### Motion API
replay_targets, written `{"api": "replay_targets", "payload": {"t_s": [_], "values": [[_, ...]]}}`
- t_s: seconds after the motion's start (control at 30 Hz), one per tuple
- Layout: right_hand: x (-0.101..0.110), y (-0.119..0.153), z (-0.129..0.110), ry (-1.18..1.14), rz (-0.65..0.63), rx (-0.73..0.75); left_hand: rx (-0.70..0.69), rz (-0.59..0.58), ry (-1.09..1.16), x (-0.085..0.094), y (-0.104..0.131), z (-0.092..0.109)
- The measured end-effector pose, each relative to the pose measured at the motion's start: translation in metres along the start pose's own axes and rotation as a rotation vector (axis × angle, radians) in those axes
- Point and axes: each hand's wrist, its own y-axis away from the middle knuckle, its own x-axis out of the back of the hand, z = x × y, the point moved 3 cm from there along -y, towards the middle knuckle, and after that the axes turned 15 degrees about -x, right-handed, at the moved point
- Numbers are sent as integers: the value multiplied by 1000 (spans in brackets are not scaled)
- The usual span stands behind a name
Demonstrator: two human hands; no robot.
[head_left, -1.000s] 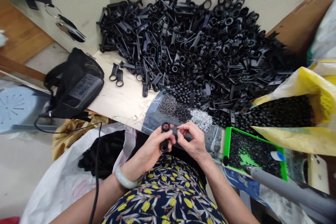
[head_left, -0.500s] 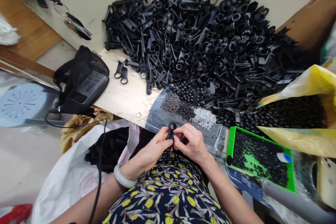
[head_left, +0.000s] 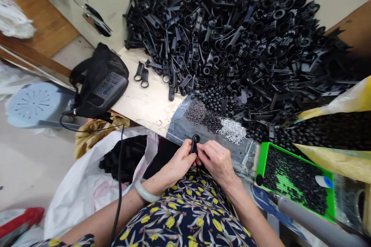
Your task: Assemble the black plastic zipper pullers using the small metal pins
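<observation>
Over my lap, at the table's front edge, my left hand (head_left: 183, 157) grips a small black plastic part with a rounded ring end (head_left: 195, 141), held upright. My right hand (head_left: 216, 157) is closed against the part's right side, thumb and fingertips pinched at it; whether a tiny piece sits in the pinch is hidden. Just beyond the hands lie small heaps of silver pins (head_left: 233, 130), brownish small pieces (head_left: 196, 112) and black beads (head_left: 213, 98). Two similar black ring-ended parts (head_left: 142, 75) lie apart on the pale board.
A large pile of black plastic parts (head_left: 203, 34) covers the back of the table. At right stand a green tray (head_left: 263, 158) of black bits and a yellow bag (head_left: 333, 158). A black mesh pouch (head_left: 107, 81) and white sack (head_left: 75, 185) are at left. A cable (head_left: 119, 177) hangs over my left forearm.
The view has shifted, so the table things sit farther right. The black part has turned in my left hand, its ring opening now less visible. My right fingers stay at its side.
</observation>
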Motion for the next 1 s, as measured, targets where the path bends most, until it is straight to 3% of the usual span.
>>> {"api": "replay_targets", "payload": {"t_s": [0.2,0.37,0.5,0.7,0.83,1.0], "values": [[-2,-4,1,61,-72,-10,-15,2,20,0,-2,-5],[0,-15,-4,216,-82,60,-22,-45,-122,4,-6,-9],[1,-23,-11,384,-205,112,-35,-86,-280,7,-6,-8],[-6,-34,-23,482,-373,29,-108,-99,-372,6,-5,1],[-8,-28,-26,485,-358,27,-104,-111,-318,8,-6,2],[-4,-1,-33,500,-244,178,-108,-72,-53,12,-9,-7]]}}
